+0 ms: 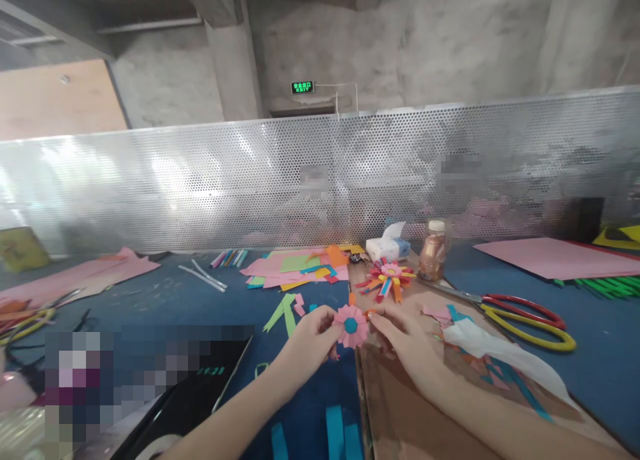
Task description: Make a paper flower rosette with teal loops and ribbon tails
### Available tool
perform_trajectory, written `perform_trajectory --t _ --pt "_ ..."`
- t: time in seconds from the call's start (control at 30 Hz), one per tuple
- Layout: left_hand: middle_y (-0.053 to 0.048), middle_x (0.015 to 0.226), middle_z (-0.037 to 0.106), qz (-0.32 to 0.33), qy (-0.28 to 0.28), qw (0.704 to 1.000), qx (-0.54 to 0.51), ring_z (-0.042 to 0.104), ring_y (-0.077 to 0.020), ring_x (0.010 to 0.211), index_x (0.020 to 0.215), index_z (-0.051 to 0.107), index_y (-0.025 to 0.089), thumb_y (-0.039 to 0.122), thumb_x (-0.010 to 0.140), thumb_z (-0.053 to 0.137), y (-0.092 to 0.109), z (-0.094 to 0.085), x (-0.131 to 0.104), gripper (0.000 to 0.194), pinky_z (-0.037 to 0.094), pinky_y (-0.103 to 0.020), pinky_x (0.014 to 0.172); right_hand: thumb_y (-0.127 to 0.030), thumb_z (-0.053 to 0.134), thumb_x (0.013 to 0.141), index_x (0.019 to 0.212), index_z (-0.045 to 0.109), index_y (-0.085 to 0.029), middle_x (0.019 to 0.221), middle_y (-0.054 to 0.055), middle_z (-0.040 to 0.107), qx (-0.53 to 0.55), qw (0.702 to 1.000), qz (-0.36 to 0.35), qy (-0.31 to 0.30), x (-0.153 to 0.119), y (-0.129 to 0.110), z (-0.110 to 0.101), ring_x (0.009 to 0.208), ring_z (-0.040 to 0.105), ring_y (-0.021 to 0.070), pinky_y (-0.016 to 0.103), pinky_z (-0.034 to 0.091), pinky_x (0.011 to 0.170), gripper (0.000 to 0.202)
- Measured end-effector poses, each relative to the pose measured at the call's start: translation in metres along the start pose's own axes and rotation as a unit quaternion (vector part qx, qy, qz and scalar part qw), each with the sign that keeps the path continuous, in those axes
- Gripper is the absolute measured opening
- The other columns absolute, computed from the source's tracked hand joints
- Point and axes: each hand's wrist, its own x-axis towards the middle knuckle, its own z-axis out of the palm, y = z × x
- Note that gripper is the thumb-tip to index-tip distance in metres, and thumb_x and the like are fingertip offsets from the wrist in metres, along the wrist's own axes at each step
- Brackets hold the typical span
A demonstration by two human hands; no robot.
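A pink paper flower [345, 335] with a blue centre is held up over the seam between the blue table and the brown board. My left hand [317, 337] pinches its left edge between thumb and fingers. On the flower's right side, my right hand [395, 333] has its thumb and index finger together near a small bit of orange paper [371, 313]; its other fingers curl under, partly hidden. Behind the hands lies a multicoloured paper flower [389, 278]. Green paper strips [286, 313] rest to the left of my left hand.
Red and yellow scissors [525, 320], white tissue [493, 343] and paper scraps lie right. A bottle [433, 250] and tissue box [387, 249] stand behind. Coloured sheets [300, 267] and markers [230, 258] are back left, a black screen [200, 380] front left, blue strips [336, 433] in front.
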Motion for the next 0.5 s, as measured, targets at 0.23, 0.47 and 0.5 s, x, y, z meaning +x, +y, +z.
perform_trajectory --t 0.23,0.47,0.5 --pt "0.008 0.047 0.044 0.029 -0.012 0.999 0.013 0.039 -0.0066 0.038 0.07 0.042 0.017 0.036 0.073 0.049 -0.008 -0.001 0.002 0.021 0.029 -0.019 0.041 -0.039 0.049 0.074 0.064 0.046 -0.019 0.052 -0.006 0.037 0.02 1.0 0.012 0.003 0.001 0.001 0.002 0.04 0.03 0.0062 0.02 0.021 0.037 0.023" --pt "0.007 0.048 0.043 0.028 -0.019 0.999 0.025 0.044 -0.0078 0.04 0.066 0.04 0.018 0.039 0.073 0.049 -0.009 0.001 0.001 0.024 0.03 -0.018 0.04 -0.045 0.046 0.075 0.064 0.045 -0.02 0.048 -0.006 0.034 0.029 0.999 0.039 -0.002 0.003 0.007 0.002 0.04 0.029 0.0073 0.021 0.02 0.038 0.027" --pt "0.007 0.048 0.043 0.025 -0.017 0.999 0.031 0.044 -0.0078 0.04 0.066 0.04 0.018 0.039 0.072 0.049 -0.009 0.001 0.001 0.024 0.03 -0.018 0.04 -0.045 0.043 0.076 0.065 0.047 -0.02 0.049 -0.006 0.035 0.01 0.999 0.035 0.028 0.004 0.006 0.002 0.041 0.031 0.0082 0.021 0.022 0.039 0.027"
